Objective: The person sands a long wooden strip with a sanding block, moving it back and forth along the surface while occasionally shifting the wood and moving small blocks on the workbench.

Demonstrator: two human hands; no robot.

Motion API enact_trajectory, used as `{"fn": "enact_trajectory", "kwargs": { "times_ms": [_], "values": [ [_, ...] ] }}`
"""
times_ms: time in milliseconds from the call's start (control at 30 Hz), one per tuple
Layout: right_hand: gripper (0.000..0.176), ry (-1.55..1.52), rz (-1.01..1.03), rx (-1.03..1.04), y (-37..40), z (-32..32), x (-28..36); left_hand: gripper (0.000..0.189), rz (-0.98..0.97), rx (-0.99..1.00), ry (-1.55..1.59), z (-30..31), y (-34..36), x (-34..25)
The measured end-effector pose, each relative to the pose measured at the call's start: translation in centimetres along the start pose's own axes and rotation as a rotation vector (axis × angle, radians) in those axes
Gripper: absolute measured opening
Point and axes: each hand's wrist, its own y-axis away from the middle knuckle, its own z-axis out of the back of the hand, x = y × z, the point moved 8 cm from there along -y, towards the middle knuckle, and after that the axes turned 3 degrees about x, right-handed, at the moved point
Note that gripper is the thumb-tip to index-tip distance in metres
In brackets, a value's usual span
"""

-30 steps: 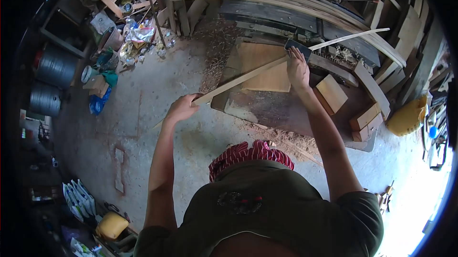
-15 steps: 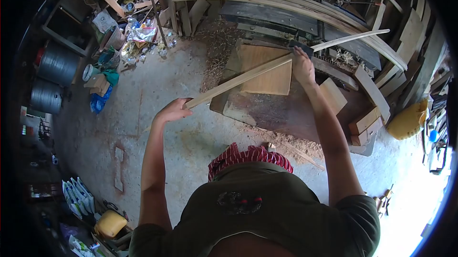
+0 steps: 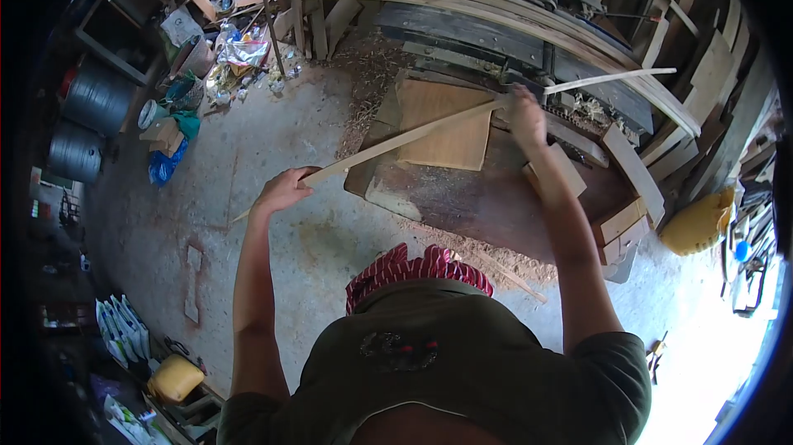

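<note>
Item: dark green shirt (image 3: 479, 354), nearest me, with red striped cloth (image 3: 417, 270) beyond its hem.
Item: my left hand (image 3: 283, 191), grip closed on the near part of one long wooden strip (image 3: 413, 133); the strip's pointed end sticks out past the hand, over the concrete floor (image 3: 318, 280).
Item: sawdust (image 3: 520, 267), scattered along the near edge of the bench (image 3: 462, 197), a low, dark one.
Item: wood panel (image 3: 446, 127), flat, pale brown, one, lying on the bench beneath the strip's line.
Item: my right hand (image 3: 529, 120), blurred, at the strip's farther stretch; I cannot tell whether its grip is apart or clamped. The strip slants up from left to right between my hands and shows again beyond the right.
Items: wooden blocks (image 3: 621, 222), on the bench's right side; yellow container (image 3: 700, 222), right of them.
Item: machine (image 3: 471, 39), dark, behind the bench, long boards (image 3: 496, 4) lying across it.
</note>
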Motion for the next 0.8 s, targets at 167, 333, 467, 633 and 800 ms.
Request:
{"fn": "enact_trajectory", "kwargs": {
  "times_ms": [167,333,467,633,800],
  "values": [
    [0.04,0.407,-0.054,-0.123,1.3,-6.8,1.3,0.05,0.073,-0.044,-0.073,0.6,0.9,-1.5],
    [0.045,-0.099,0.269,-0.043,2.9,2.4,11.6,0.05,0.049,-0.051,-0.057,0.5,0.2,-0.4],
    [0.046,-0.261,-0.077,0.065,1.7,1.7,1.1,0.052,0.03,-0.003,0.001,0.5,0.0,-0.3],
    [0.038,0.287,0.236,-0.068,2.5,0.8,7.5,0.052,0.069,0.027,0.014,0.8,-0.3,-0.7],
    [0.04,-0.197,0.039,0.009,1.4,0.8,3.5,0.053,0.056,-0.019,-0.036,1.9,-0.1,-1.6]
  ]
}}
